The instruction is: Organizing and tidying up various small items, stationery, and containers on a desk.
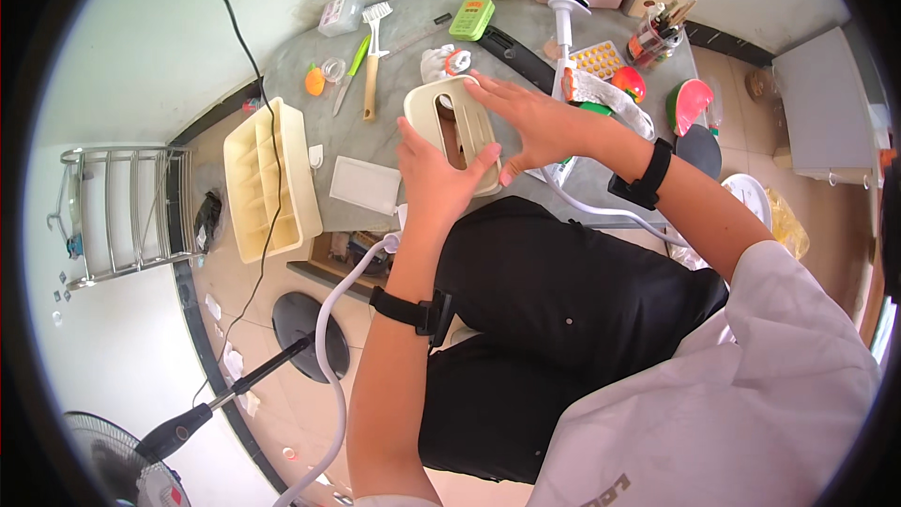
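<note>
A cream plastic box (470, 102) with a long rounded slot in its face, looking like a tissue box, is tilted up over the near edge of the desk. My left hand (443, 172) grips its near left side, thumb laid across the front. On the far right side, my right hand (545, 120) rests its spread fingers and thumb along the rim. Part of the box's right side is hidden by that hand. Just beyond the box lies a white knitted glove (440, 63) with an orange cuff. Left of it, a flat white rectangular panel (365, 185) lies on the grey desk.
A cream compartment tray (304, 183) stands at the desk's left edge. A green-handled knife (352, 75) and a white-headed brush (371, 84) lie farther back. A white bendable stand (563, 35) rises at right. Below left are an open drawer (334, 239) and a fan (127, 458).
</note>
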`<state>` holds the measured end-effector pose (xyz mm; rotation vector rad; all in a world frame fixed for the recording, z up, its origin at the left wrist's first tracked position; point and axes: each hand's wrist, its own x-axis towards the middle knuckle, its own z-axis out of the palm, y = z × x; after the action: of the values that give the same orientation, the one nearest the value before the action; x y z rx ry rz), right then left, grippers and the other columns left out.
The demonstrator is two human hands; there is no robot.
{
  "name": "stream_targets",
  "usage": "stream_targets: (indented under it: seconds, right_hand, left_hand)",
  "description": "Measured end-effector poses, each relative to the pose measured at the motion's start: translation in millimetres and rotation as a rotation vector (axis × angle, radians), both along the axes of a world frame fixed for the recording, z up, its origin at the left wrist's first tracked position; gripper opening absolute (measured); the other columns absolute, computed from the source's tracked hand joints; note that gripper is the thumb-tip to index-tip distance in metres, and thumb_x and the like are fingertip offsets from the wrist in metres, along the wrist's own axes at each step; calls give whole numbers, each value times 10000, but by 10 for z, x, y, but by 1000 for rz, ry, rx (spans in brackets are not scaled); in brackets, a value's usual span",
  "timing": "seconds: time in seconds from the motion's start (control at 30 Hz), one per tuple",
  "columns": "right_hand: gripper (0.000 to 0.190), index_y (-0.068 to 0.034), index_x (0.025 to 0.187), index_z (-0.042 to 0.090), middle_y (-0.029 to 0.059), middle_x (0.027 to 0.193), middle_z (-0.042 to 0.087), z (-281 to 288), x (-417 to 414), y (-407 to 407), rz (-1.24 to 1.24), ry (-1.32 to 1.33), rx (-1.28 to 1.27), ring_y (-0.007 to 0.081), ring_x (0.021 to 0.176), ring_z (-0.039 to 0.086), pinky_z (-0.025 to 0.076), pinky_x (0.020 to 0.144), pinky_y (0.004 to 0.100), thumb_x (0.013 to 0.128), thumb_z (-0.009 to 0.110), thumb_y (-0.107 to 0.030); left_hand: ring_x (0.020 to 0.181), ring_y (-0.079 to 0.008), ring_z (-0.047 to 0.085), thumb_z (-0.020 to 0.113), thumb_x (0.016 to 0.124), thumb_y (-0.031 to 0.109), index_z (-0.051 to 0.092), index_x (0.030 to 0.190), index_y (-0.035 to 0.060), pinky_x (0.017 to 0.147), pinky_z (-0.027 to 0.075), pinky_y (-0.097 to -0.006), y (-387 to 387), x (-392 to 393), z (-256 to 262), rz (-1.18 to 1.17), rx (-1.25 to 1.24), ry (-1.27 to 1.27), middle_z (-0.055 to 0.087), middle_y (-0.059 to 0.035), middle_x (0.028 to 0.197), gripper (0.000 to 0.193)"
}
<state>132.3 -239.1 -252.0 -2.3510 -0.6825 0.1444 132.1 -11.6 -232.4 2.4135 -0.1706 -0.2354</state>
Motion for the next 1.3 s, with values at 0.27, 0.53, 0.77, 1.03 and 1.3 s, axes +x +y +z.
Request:
stream_targets:
  seconds: [0.27, 0.53, 0.77, 1.03, 1.3]
  right_hand:
    - [1437, -18, 1660, 0, 290, 1696, 167, 42, -82, 70, 1, 170, 118, 420, 1537, 299, 268, 1266, 453, 690, 922, -542]
    - [1438, -79, 1665, -83, 296, 1603, 374, 179, -53, 8, -17, 382, 223, 388, 1487, 407, 446, 1149, 469, 722, 918, -502]
    - [1443, -58, 1658, -88, 322, 1596, 369, 86, -169, 70, 27, 251, 68, 415, 1479, 410, 390, 1195, 455, 721, 925, -480]
    - [1442, 2, 1636, -89, 375, 1572, 360, -8, -199, 153, -10, 131, 74, 455, 1443, 442, 376, 1206, 433, 709, 942, -392]
    - [1427, 16, 1636, -59, 393, 1535, 397, -47, -193, 179, -29, 90, 84, 477, 1389, 491, 409, 1178, 435, 693, 942, -363]
  left_hand:
    - [1462, -453, 377, 845, 818, 515, 107, 1567, -167, 1207, 344, -462, 202, 36, -120, -23, -173, -3, 304, -367, 1581, 1254]
    - [1105, -413, 684, 701, 970, 322, 525, 1388, -51, 959, 520, -454, 504, 83, -26, -7, 18, 283, 692, -286, 1173, 587]
    - [895, -398, 719, 794, 897, 256, 356, 1536, -14, 833, 570, -447, 551, -237, 245, -182, -285, 265, 734, -245, 1064, 820]
    - [797, -359, 719, 853, 824, 371, 145, 1619, -49, 684, 579, -418, 485, -385, 2, -361, 520, -263, 713, -205, 1016, 1145]
    - [768, -327, 717, 828, 825, 406, 287, 1582, -55, 649, 575, -377, 542, -353, -171, -426, 576, -547, 701, -203, 1171, 1039]
